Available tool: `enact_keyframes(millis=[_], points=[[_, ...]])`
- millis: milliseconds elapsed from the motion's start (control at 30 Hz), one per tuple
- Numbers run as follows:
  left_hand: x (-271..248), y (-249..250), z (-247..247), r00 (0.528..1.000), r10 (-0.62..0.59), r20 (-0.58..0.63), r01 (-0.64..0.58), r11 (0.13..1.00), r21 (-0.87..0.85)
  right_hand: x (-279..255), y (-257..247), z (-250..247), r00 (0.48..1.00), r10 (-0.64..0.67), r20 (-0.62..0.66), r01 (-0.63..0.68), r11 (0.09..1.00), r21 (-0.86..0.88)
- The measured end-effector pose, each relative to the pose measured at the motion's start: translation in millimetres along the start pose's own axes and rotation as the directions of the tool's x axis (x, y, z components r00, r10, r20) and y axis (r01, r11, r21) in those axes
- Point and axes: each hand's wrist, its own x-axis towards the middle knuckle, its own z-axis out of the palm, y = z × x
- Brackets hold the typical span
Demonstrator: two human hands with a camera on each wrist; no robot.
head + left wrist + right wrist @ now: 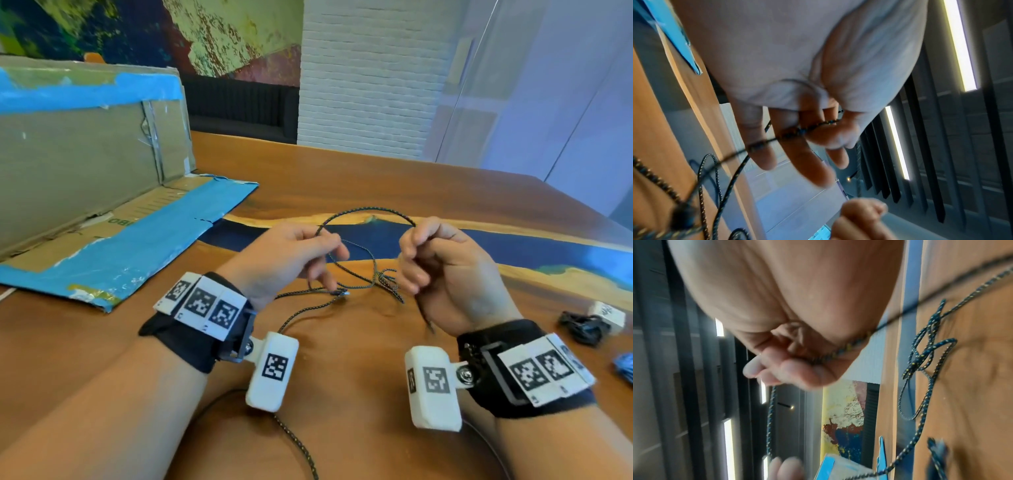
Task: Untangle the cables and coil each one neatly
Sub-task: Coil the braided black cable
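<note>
Above a wooden table (428,178) with a blue resin streak, I hold a dark braided cable (366,209) up between both hands — an arch of it spans the gap. My left hand (291,257) pinches one side of the arch between thumb and forefinger, the other fingers loosely extended, as the left wrist view shows. My right hand (442,263) is curled into a near fist, the cable running out between thumb and bent fingers.

Below the arch, the rest of the cable droops to the tabletop, where a small tangle of loops (387,281) lies between my wrists and the resin streak; one strand trails back toward me under my left forearm.

To the left stands an opened cardboard box (85,154) edged in blue tape, its flap lying flat on the table near my left hand. At the far right edge lie a coiled black cable (582,329) beside a small white block (608,313), and a bit of a blue bundle (625,366) — well apart from the work.
</note>
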Motion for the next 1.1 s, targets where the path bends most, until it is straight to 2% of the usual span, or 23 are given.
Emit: enact_keyframes(millis=[33,100,200,267,333,400,467,533,600,667,700,733,800,933,1000,1100], points=[[-0.4,-0.4,-3.4,1.000,-0.007,-0.005,0.007,1.000,0.001,2.6,0.7,-6.1,0.995,-0.012,-0.101,0.010,1.000,-0.020],[1.1,0.5,-14.0,0.995,0.008,-0.098,-0.009,1.000,-0.015,6.3,-0.8,-19.5,0.962,-0.047,-0.269,0.034,0.998,-0.051],[5.3,2.3,-32.1,0.960,-0.026,-0.280,-0.036,0.977,-0.212,5.8,-8.0,-37.5,0.902,-0.099,-0.421,0.061,0.993,-0.103],[7.7,3.5,-39.4,0.930,-0.054,-0.365,-0.099,0.917,-0.387,3.8,-9.6,-44.3,0.902,-0.139,-0.408,0.048,0.973,-0.225],[9.4,5.6,-43.6,0.888,-0.072,-0.454,-0.197,0.833,-0.516,1.5,-7.3,-48.9,0.919,-0.160,-0.359,-0.016,0.898,-0.439],[9.7,6.2,-50.2,0.831,-0.106,-0.546,-0.282,0.767,-0.577,0.0,-4.5,-55.2,0.923,-0.150,-0.354,-0.106,0.785,-0.611],[7.8,5.8,-60.3,0.787,-0.139,-0.601,-0.324,0.735,-0.595,-0.7,-5.3,-60.9,0.902,-0.162,-0.401,-0.168,0.722,-0.671],[5.0,6.4,-69.9,0.791,-0.138,-0.596,-0.323,0.732,-0.599,-0.1,-7.5,-67.4,0.836,-0.231,-0.497,-0.209,0.704,-0.679],[2.0,8.7,-72.1,0.836,-0.104,-0.538,-0.275,0.770,-0.576,1.9,-7.3,-70.9,0.757,-0.242,-0.607,-0.275,0.725,-0.631],[-0.6,11.9,-64.4,0.892,-0.073,-0.445,-0.185,0.841,-0.508,5.0,-3.3,-70.3,0.728,-0.098,-0.678,-0.259,0.877,-0.406],[-1.4,12.5,-58.1,0.916,-0.062,-0.396,-0.138,0.880,-0.455,6.3,-1.1,-68.8,0.740,-0.010,-0.673,-0.202,0.950,-0.237],[-1.9,12.1,-51.4,0.936,-0.050,-0.348,-0.096,0.915,-0.391,7.6,1.5,-68.1,0.754,0.049,-0.655,-0.139,0.986,-0.087],[-2.8,10.1,-39.2,0.966,-0.027,-0.257,-0.038,0.969,-0.245,8.5,2.8,-63.2,0.788,0.080,-0.610,-0.039,0.996,0.081],[-3.9,8.6,-22.2,0.995,-0.018,-0.102,0.021,0.999,0.030,3.9,-0.1,-35.5,0.903,0.031,-0.429,0.060,0.979,0.196],[-3.7,8.6,-15.6,0.995,-0.041,-0.089,0.046,0.997,0.061,0.0,0.9,-19.6,0.950,0.031,-0.309,0.043,0.972,0.229],[-3.4,6.7,-6.8,0.994,-0.039,-0.107,0.051,0.993,0.111,-5.5,3.4,2.8,0.986,0.040,-0.161,0.002,0.968,0.251]])
